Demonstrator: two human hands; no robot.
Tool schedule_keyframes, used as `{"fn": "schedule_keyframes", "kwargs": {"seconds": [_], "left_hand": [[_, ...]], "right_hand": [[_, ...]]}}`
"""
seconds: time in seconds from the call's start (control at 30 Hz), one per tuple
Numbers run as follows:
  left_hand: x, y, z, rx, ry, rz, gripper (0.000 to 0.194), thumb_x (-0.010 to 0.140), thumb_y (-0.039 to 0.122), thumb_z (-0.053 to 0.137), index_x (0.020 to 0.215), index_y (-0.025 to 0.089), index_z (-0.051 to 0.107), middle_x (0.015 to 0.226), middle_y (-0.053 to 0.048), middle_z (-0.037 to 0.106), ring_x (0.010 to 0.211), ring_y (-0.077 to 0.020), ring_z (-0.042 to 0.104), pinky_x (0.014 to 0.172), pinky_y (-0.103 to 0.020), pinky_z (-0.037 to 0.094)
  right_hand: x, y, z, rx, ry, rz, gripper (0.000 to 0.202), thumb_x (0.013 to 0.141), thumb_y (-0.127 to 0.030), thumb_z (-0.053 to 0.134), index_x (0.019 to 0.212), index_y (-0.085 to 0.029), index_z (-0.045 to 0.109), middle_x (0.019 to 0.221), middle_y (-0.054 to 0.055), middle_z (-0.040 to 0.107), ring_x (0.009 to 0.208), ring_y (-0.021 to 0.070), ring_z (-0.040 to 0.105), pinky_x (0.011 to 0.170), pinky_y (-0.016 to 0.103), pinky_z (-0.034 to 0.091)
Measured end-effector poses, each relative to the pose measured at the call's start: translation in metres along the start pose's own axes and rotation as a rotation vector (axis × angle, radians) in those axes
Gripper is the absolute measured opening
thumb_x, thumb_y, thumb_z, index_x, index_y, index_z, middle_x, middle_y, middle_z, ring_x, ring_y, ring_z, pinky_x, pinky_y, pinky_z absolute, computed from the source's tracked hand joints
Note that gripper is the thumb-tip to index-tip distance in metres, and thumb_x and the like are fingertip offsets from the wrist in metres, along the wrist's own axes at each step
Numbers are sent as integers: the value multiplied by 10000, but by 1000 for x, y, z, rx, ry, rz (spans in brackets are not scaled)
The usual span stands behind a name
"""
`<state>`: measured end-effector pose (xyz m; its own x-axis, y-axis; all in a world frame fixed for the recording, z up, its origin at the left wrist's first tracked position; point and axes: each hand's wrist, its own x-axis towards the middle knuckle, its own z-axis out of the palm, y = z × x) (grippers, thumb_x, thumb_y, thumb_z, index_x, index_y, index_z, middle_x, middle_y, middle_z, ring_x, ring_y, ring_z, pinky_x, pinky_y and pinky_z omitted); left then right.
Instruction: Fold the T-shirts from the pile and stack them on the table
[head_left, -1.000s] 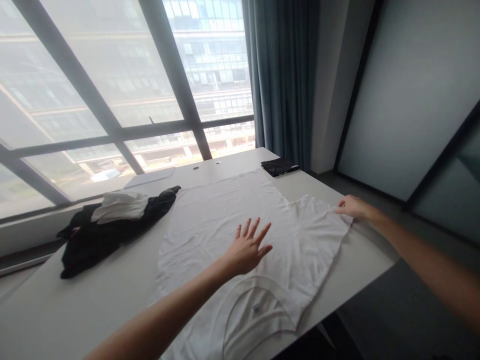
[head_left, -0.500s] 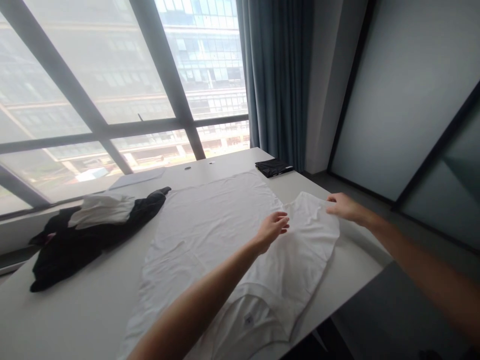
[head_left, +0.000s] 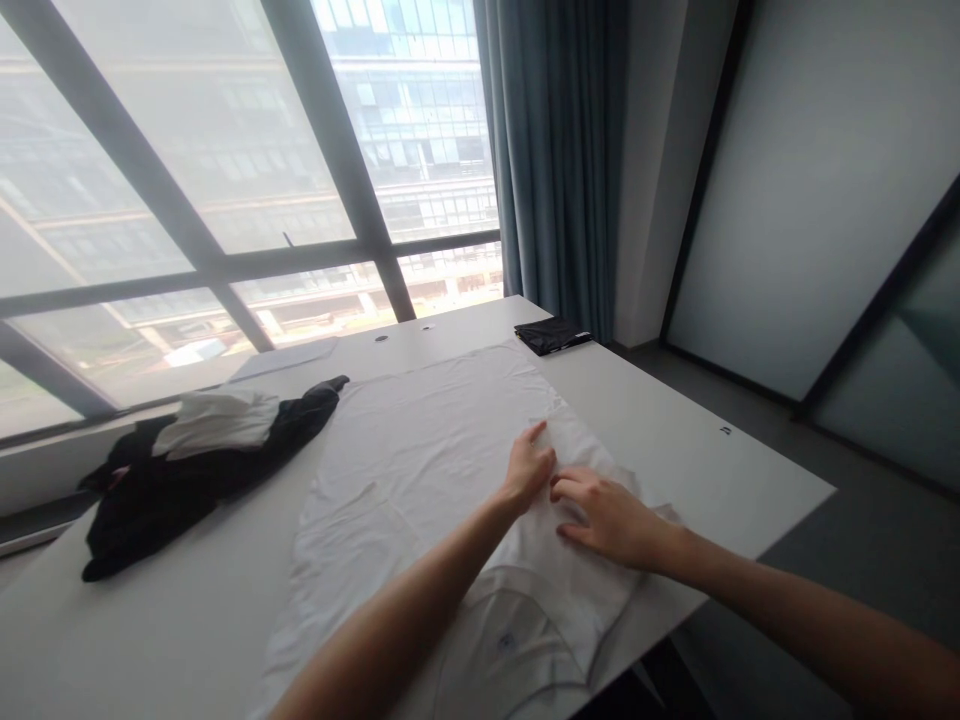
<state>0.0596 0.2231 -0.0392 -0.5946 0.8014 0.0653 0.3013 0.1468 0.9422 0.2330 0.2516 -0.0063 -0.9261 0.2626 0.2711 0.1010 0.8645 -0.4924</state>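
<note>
A white T-shirt (head_left: 420, 430) is spread over the table, its neckline with a small label near the front edge. Its right-hand part is folded inward, with the sleeve cloth lying on the body of the shirt. My left hand (head_left: 531, 467) rests on the cloth near the fold, its fingers curled together; whether cloth is pinched in them is hidden. Just right of it, my right hand (head_left: 609, 518) lies on the folded part with its fingers apart, pressing the fabric.
A black garment (head_left: 187, 495) with a white cloth (head_left: 217, 420) on top lies at the table's left. A folded black item (head_left: 551, 335) sits at the far right corner. The white table (head_left: 750, 470) stands beside large windows and a blue curtain (head_left: 559, 170).
My right hand has moved left from the outer sleeve, bringing it inward onto the shirt and letting go. My left hand has shifted slightly left and down. More tabletop shows at the right.
</note>
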Motion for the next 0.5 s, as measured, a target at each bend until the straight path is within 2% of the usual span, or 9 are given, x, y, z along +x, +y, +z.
{"fn": "schedule_keyframes", "kwargs": {"seconds": [0.07, 0.13, 0.2, 0.27, 0.37, 0.5], "left_hand": [[-1, -1, -4, 87, 10, 83, 714, 768, 91, 577, 1478, 95, 509, 1412, -147, 569, 1302, -262, 539, 1141, -349, 400], [-3, 1, -7, 139, -6, 117, 742, 775, 111, 576, 1508, 92, 466, 1459, -153, 515, 1328, -257, 517, 1152, -326, 384], [-4, 4, -11, 127, -41, 81, 766, 782, 129, 582, 1531, 95, 429, 1492, -161, 478, 1313, -259, 530, 1121, -315, 415], [-5, 7, -14, 80, -67, 16, 793, 767, 123, 597, 1538, 102, 414, 1511, -168, 465, 1289, -262, 547, 1075, -309, 450], [-2, 14, -19, -29, -77, -121, 831, 721, 99, 634, 1525, 117, 427, 1498, -171, 503, 1249, -270, 577, 979, -293, 500], [3, 25, -26, -163, -136, -301, 819, 705, 115, 671, 1495, 105, 454, 1350, -172, 627, 1059, -245, 675, 735, -232, 533]], "right_hand": [[-15, 3, -1, -28, 117, 3, 284, 801, -146, 675, 1071, -233, 677, 1242, 90, 655, 1194, 285, 576, 1038, 441, 447], [-33, 13, -3, -82, 245, 68, 429, 792, -132, 662, 1201, -260, 664, 1308, 102, 627, 1225, 312, 550, 1054, 500, 439], [-53, 30, -7, -124, 334, 169, 553, 778, -145, 657, 1316, -272, 622, 1319, 113, 614, 1215, 327, 545, 1047, 521, 446], [-72, 50, -11, -143, 393, 287, 580, 771, -177, 650, 1345, -248, 610, 1265, 121, 633, 1175, 328, 560, 1036, 518, 453], [-92, 74, -16, -110, 414, 432, 497, 767, -276, 672, 1260, -214, 661, 1101, 110, 683, 1054, 313, 607, 968, 485, 486], [-98, 77, -13, -13, 368, 513, 418, 759, -364, 694, 1150, -218, 704, 925, 58, 695, 927, 268, 647, 866, 409, 505]]}}
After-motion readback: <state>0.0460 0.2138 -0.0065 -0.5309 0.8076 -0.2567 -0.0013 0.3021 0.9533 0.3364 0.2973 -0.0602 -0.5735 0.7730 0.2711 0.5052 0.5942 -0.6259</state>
